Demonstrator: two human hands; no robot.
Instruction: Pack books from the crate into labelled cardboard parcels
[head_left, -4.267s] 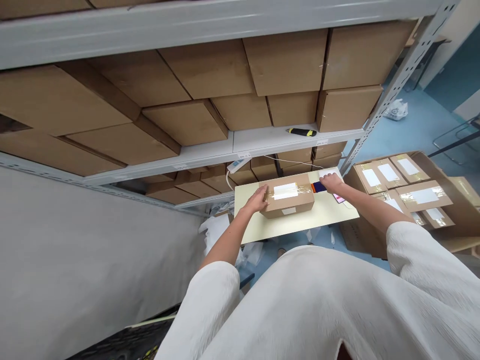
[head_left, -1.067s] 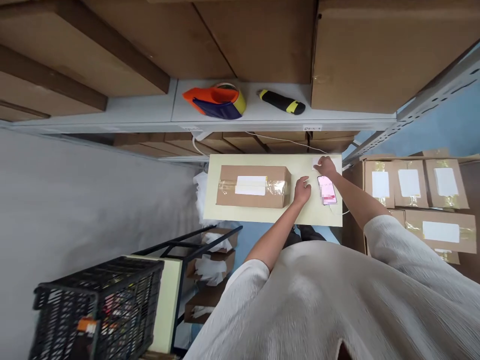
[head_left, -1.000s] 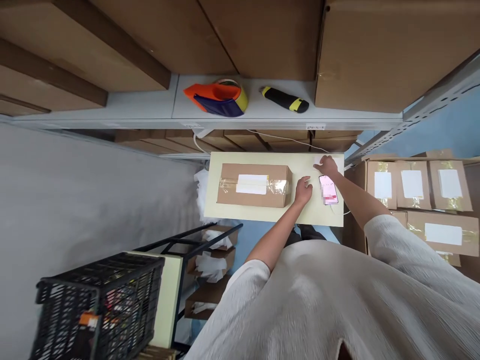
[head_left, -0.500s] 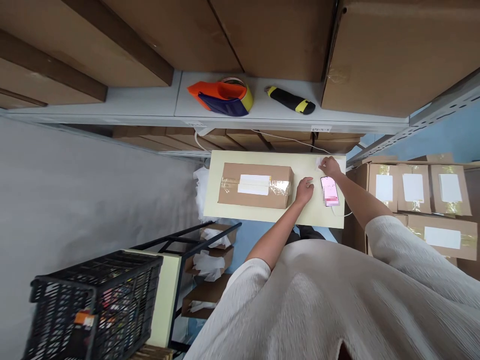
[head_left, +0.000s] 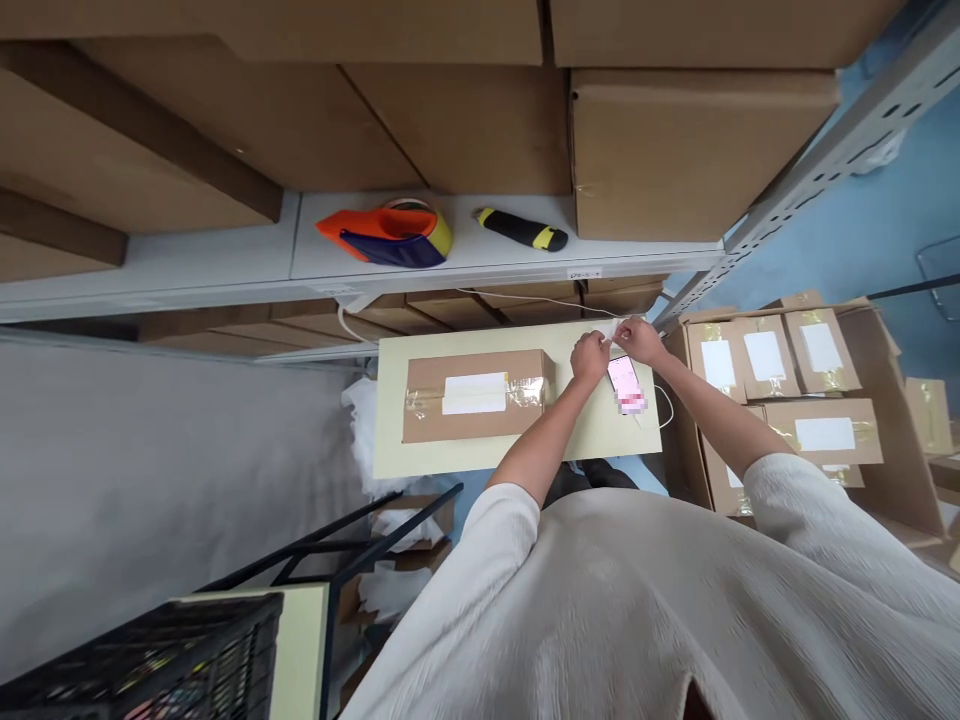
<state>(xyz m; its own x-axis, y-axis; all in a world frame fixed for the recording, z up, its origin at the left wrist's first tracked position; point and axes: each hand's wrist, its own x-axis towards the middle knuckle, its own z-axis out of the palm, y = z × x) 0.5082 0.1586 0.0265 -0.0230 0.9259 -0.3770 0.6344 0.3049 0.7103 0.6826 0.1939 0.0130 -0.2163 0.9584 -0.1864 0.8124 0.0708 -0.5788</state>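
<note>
My left hand (head_left: 590, 357) and my right hand (head_left: 638, 341) meet at the back right of a pale yellow table (head_left: 442, 462). Closed fingers of both pinch a small, thin white piece (head_left: 610, 332), paper or film; I cannot tell which. Just below them a phone (head_left: 625, 380) with a lit pink screen lies on the tabletop, a white cable (head_left: 669, 405) beside it. Left of my hands rests a taped cardboard box (head_left: 480, 427) bearing a white label (head_left: 475, 393).
Above the table, a grey shelf (head_left: 247, 262) carries large cartons, an orange and blue tape dispenser (head_left: 390, 235) and a black and yellow utility knife (head_left: 523, 229). At right, a big carton (head_left: 874, 400) holds several labelled boxes. A black crate (head_left: 187, 660) is lower left.
My left hand has moved up and right to join my right hand at the white piece. The camera view has shifted, showing more of the right side.
</note>
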